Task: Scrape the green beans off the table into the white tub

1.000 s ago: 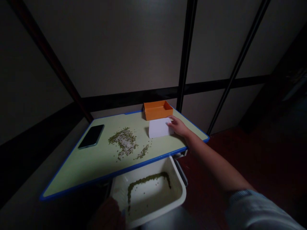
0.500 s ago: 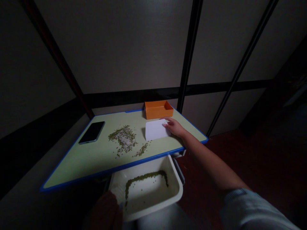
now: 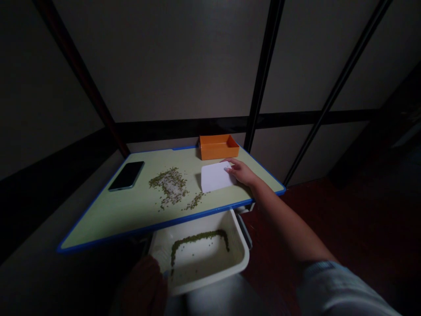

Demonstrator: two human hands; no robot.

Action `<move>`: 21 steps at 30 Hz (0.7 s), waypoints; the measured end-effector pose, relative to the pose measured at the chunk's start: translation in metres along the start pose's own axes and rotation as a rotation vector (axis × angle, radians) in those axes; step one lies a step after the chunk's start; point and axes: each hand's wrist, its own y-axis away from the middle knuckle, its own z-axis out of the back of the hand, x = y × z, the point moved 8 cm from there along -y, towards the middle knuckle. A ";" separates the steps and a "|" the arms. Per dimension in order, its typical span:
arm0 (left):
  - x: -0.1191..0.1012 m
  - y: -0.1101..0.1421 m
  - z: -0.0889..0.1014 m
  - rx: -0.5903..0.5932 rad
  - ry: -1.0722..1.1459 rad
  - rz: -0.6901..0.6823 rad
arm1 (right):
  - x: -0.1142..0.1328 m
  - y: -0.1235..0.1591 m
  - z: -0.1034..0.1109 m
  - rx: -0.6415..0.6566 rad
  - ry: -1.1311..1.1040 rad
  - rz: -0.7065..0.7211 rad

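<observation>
My right hand (image 3: 241,172) grips a thin white card (image 3: 215,177) by its right end, thumb on the near face. The card is tilted up over the tabletop, to the right of a scattered pile of small green beans (image 3: 169,186) mixed with whitish grains. A short trail of beans (image 3: 196,200) lies near the card's lower left corner. My left hand (image 3: 144,283) is dark at the lower left, beside the left side of a white plastic bin (image 3: 241,265). Its fingers are too dim to make out. Inside the bin, more green beans (image 3: 197,237) line the far edge and sides of the floor.
The pale yellow-green table (image 3: 115,215) has a blue rim. An orange box (image 3: 219,151) stands at its back right, just behind the card. A dark-screened phone (image 3: 127,176) lies at the left. Panelled doors (image 3: 184,61) rise behind the table.
The view has shifted slightly, so the table and bin sit a little higher in the picture. My right hand keeps hold of the card, with little visible movement over the table.
</observation>
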 end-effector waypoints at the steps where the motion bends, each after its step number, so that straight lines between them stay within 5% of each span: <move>1: 0.000 -0.001 0.001 -0.003 0.006 0.002 | 0.000 0.000 0.001 -0.005 0.002 0.000; 21: -0.001 -0.011 0.004 -0.044 0.065 0.065 | 0.004 0.007 0.006 -0.001 0.045 -0.036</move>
